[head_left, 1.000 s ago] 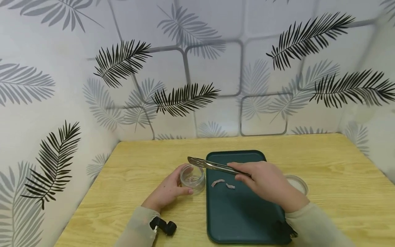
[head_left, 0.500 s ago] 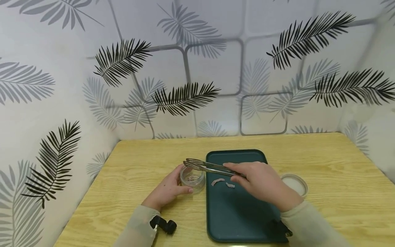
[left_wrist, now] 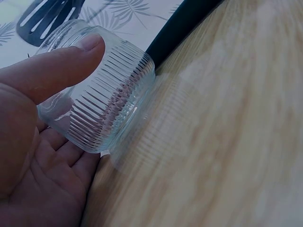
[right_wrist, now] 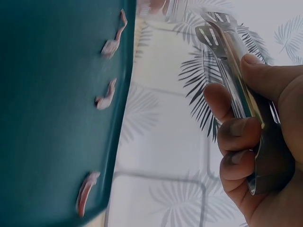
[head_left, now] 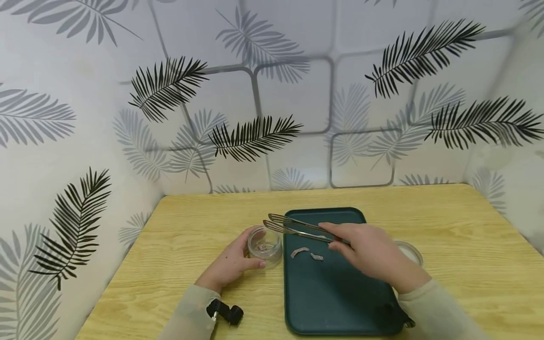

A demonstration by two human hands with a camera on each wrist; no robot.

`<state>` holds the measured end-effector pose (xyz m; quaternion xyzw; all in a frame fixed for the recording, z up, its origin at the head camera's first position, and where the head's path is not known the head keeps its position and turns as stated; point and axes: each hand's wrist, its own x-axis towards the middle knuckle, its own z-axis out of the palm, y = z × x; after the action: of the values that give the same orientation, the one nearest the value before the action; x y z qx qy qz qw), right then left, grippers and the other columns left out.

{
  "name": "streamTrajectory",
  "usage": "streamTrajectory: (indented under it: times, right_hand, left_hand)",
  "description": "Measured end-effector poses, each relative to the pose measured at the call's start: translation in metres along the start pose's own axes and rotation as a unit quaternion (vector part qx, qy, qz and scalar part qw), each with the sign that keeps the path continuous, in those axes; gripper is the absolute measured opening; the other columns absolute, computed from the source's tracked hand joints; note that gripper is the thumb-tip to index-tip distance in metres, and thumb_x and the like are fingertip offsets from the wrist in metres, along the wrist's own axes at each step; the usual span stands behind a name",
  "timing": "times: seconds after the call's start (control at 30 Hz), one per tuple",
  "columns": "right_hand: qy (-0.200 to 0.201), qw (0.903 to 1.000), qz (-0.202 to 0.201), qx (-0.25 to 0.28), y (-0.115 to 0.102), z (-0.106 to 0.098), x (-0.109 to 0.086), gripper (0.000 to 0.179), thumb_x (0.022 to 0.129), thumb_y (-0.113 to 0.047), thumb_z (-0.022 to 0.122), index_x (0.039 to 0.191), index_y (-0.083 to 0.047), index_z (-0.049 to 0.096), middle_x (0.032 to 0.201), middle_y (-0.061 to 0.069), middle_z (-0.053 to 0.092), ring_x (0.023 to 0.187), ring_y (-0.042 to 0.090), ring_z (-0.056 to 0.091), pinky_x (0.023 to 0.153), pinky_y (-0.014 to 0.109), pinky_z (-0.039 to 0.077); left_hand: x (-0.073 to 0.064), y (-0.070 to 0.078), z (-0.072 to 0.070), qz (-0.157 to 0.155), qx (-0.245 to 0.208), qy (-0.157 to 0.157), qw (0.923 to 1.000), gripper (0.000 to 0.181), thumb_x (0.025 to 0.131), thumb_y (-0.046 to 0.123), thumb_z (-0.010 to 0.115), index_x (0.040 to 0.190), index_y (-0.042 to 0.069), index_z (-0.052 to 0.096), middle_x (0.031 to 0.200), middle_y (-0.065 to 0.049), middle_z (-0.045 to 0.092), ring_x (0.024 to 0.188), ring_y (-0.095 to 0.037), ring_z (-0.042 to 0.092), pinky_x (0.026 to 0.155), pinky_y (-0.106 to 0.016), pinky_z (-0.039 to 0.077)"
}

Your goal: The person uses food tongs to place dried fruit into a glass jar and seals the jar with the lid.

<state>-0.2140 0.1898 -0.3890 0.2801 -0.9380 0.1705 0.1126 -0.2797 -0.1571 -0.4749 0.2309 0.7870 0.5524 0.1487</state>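
My left hand [head_left: 231,262] grips a clear glass jar [head_left: 273,257] from its left side, thumb in front. Through the ribbed glass, pinkish bits [left_wrist: 116,101] show at the bottom in the left wrist view. Metal tongs [head_left: 294,232] with slotted tips are held in my right hand [head_left: 369,250], above the tray's left edge and just up and right of the jar's mouth. The tongs' tips stand apart with nothing seen between them. On the dark green tray [head_left: 335,302] lie a curved pinkish-grey strip [head_left: 300,251], a shorter piece [head_left: 316,257] and a third piece [right_wrist: 87,193], mostly hidden by the tongs in the head view.
A round, pale-centred lid [head_left: 411,252] lies on the wooden table [head_left: 195,222] right of the tray, partly behind my right wrist. The patterned wall [head_left: 297,156] rises at the table's back edge. A black wrist mount [head_left: 225,311] sits at my left sleeve.
The tongs' tips were close together over the jar, then spread apart there. My right hand has since drawn them rightward, off the jar's mouth. My left hand and the jar stay put.
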Motion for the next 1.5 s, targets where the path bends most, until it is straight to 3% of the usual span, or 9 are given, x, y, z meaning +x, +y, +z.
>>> streamTrajectory:
  times: [0.3,0.53,0.8,1.03,1.3,1.5]
  right_hand:
    - [-0.024,0.9983,0.051,-0.010,0.024,-0.015,-0.023,0.054,0.095,-0.031,0.072,0.146,-0.020,0.058,0.078,-0.019,0.055,0.058,0.003,0.042,0.055,0.028,0.037]
    - [-0.013,0.9968,0.075,-0.026,0.046,-0.022,-0.038,0.052,0.093,-0.028,0.075,0.142,-0.018,0.061,0.090,-0.014,0.065,0.069,0.008,0.050,0.061,0.032,0.042]
    - [-0.016,0.9961,0.082,-0.029,0.060,-0.029,-0.048,0.052,0.094,-0.027,0.074,0.143,-0.016,0.060,0.091,-0.014,0.066,0.062,0.004,0.045,0.057,0.031,0.038]
    - [-0.021,0.9942,0.096,-0.045,0.069,-0.029,-0.061,0.050,0.094,-0.027,0.074,0.142,-0.016,0.062,0.105,0.000,0.072,0.055,0.005,0.039,0.053,0.031,0.034]
    - [-0.037,0.9901,0.123,-0.056,0.081,-0.028,-0.081,0.049,0.093,-0.028,0.074,0.139,-0.014,0.063,0.085,-0.015,0.065,0.056,0.004,0.040,0.051,0.030,0.033]
    - [-0.040,0.9878,0.135,-0.068,0.087,-0.027,-0.092,0.046,0.092,-0.028,0.075,0.135,-0.012,0.065,0.079,-0.016,0.061,0.057,0.006,0.041,0.051,0.031,0.034]
  left_hand:
    - [0.001,0.000,0.001,0.002,-0.001,-0.002,1.0000,0.086,0.086,0.013,0.082,0.156,0.022,0.033,0.156,-0.004,0.042,0.146,-0.022,0.034,0.117,-0.046,0.027]
    - [0.002,0.003,0.001,0.000,-0.003,-0.003,1.0000,0.085,0.086,0.013,0.082,0.156,0.022,0.035,0.156,-0.005,0.042,0.147,-0.021,0.033,0.117,-0.046,0.026]
    - [0.001,0.004,0.000,0.004,-0.008,-0.001,1.0000,0.084,0.086,0.012,0.082,0.155,0.020,0.036,0.156,-0.006,0.042,0.147,-0.023,0.033,0.117,-0.047,0.026]
    - [0.002,0.001,-0.001,0.003,-0.004,0.002,1.0000,0.085,0.085,0.013,0.083,0.155,0.022,0.036,0.156,-0.005,0.042,0.147,-0.022,0.032,0.117,-0.047,0.025]
    - [-0.001,0.001,-0.001,-0.005,-0.008,0.000,1.0000,0.085,0.086,0.012,0.082,0.156,0.020,0.034,0.157,-0.006,0.042,0.147,-0.023,0.032,0.116,-0.047,0.026]
    - [-0.001,0.002,0.000,-0.010,-0.008,0.002,0.9999,0.086,0.086,0.012,0.081,0.157,0.021,0.034,0.157,-0.005,0.042,0.146,-0.022,0.034,0.116,-0.046,0.027]
